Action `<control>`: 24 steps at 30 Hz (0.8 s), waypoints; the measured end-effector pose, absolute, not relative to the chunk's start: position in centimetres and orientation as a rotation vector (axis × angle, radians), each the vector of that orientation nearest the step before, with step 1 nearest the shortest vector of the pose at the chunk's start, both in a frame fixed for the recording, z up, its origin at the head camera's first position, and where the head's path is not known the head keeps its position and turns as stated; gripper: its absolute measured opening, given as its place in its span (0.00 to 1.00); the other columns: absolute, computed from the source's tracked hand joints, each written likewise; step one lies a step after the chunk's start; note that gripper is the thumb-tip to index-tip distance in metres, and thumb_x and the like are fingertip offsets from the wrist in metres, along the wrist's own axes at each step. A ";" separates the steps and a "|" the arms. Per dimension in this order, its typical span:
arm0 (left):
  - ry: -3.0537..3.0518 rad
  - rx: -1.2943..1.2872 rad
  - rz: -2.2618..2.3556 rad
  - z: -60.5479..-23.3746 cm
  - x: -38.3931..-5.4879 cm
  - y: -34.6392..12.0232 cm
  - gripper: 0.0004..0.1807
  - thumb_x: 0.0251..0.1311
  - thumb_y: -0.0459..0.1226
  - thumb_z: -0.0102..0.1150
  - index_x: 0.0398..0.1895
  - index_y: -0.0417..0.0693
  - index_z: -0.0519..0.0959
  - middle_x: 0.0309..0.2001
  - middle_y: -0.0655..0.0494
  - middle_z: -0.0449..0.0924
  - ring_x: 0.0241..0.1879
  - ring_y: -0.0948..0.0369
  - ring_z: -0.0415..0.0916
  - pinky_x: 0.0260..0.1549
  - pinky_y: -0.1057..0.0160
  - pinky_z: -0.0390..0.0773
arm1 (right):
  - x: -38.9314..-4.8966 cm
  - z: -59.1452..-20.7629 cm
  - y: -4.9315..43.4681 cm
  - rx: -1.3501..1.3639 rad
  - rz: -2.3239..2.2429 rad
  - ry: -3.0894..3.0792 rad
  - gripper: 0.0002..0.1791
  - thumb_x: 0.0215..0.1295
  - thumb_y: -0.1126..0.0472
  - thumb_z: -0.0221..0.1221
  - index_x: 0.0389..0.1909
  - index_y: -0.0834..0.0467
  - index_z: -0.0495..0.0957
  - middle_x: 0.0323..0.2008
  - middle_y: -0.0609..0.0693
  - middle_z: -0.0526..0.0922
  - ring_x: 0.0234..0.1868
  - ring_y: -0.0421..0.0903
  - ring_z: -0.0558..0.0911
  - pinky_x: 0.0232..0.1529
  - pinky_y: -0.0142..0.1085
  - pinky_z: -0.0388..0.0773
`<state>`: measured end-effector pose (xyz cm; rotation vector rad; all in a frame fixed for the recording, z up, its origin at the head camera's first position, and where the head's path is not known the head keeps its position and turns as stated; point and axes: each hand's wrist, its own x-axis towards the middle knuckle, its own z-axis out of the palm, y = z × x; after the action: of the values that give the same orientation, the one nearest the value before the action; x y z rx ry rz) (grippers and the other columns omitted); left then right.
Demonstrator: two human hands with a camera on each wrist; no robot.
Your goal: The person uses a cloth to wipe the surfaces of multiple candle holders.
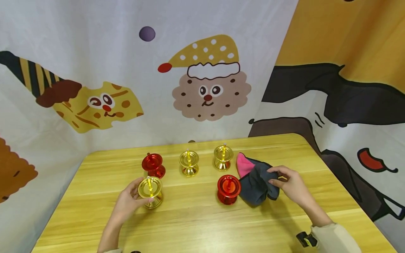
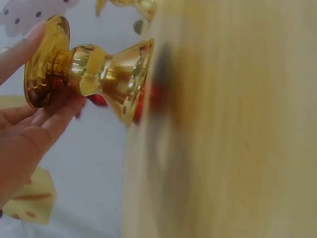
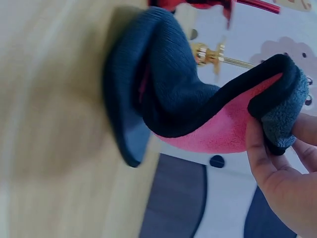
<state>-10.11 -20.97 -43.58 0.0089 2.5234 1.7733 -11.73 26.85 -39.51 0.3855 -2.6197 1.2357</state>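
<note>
My left hand [image 1: 126, 203] grips a gold candle holder [image 1: 152, 200] by its dish, thumb on the near side. In the left wrist view the gold candle holder [image 2: 91, 69] is upright to the table, its base at or just above the wood; I cannot tell which. My right hand [image 1: 292, 186] pinches one edge of a cloth [image 1: 255, 186], dark grey on one side and pink on the other. The right wrist view shows the cloth [image 3: 173, 74] folded over, raised at the fingers [image 3: 260, 153], its lower part near the wood.
Just behind the left hand's holder stands a red candle holder [image 1: 156, 171]. Two gold ones, a middle holder [image 1: 190, 170] and a right holder [image 1: 222, 163], are farther back. Another red holder [image 1: 227, 196] stands beside the cloth. A printed curtain [image 1: 152, 70] hangs behind the wooden table [image 1: 190, 228].
</note>
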 end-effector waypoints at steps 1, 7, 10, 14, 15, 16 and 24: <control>2.528 0.017 1.775 -43.3 -10.2 -20.7 0.47 0.41 0.34 0.72 0.64 0.30 0.56 0.60 0.34 0.62 0.58 0.46 0.64 0.54 0.62 0.68 | -11.8 -39.1 26.8 0.395 1.232 -2.609 0.15 0.48 0.76 0.64 0.39 0.63 0.79 0.36 0.54 0.78 0.34 0.35 0.74 0.35 0.23 0.76; 2.468 0.124 1.854 -41.2 -10.7 -17.5 0.44 0.40 0.33 0.72 0.62 0.35 0.60 0.59 0.42 0.67 0.57 0.52 0.65 0.57 0.60 0.66 | -12.0 -35.6 26.3 0.432 1.271 -2.567 0.14 0.51 0.73 0.63 0.40 0.64 0.79 0.35 0.52 0.78 0.35 0.36 0.74 0.39 0.19 0.74; 2.381 0.169 1.915 -40.0 -10.8 -15.4 0.43 0.40 0.32 0.72 0.61 0.36 0.61 0.58 0.43 0.68 0.57 0.52 0.66 0.56 0.60 0.67 | -11.9 -33.8 25.7 0.455 1.281 -2.565 0.14 0.52 0.72 0.63 0.42 0.64 0.79 0.36 0.50 0.78 0.35 0.36 0.74 0.39 0.19 0.74; 2.249 0.201 1.998 -38.7 -10.8 -12.6 0.42 0.40 0.29 0.72 0.60 0.34 0.61 0.56 0.41 0.69 0.56 0.49 0.67 0.56 0.58 0.68 | -11.7 -31.9 24.8 0.481 1.296 -2.567 0.14 0.53 0.71 0.63 0.43 0.63 0.79 0.40 0.51 0.78 0.38 0.36 0.75 0.40 0.21 0.75; 2.222 0.206 2.011 -38.4 -10.8 -11.9 0.41 0.40 0.29 0.72 0.60 0.34 0.62 0.56 0.41 0.69 0.56 0.48 0.67 0.56 0.58 0.68 | -11.6 -31.5 24.6 0.476 1.298 -2.572 0.14 0.53 0.70 0.63 0.43 0.63 0.79 0.41 0.52 0.78 0.38 0.36 0.75 0.40 0.21 0.75; 2.203 0.221 2.020 -38.2 -10.8 -11.2 0.41 0.40 0.29 0.72 0.60 0.34 0.62 0.56 0.41 0.69 0.55 0.48 0.68 0.56 0.58 0.68 | -11.5 -31.1 24.3 0.468 1.305 -2.575 0.14 0.53 0.70 0.63 0.43 0.63 0.79 0.41 0.53 0.78 0.39 0.36 0.75 0.40 0.21 0.75; 2.082 0.367 2.027 -37.4 -10.5 -6.6 0.43 0.44 0.32 0.70 0.62 0.30 0.57 0.57 0.38 0.66 0.56 0.47 0.67 0.57 0.55 0.66 | -10.2 -29.9 21.8 0.426 1.397 -2.581 0.14 0.54 0.66 0.63 0.43 0.62 0.79 0.41 0.53 0.79 0.38 0.39 0.76 0.37 0.25 0.78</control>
<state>-10.50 -6.57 -37.41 0.3669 2.0818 2.0268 -10.19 21.82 -29.92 0.4263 -2.5807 1.3974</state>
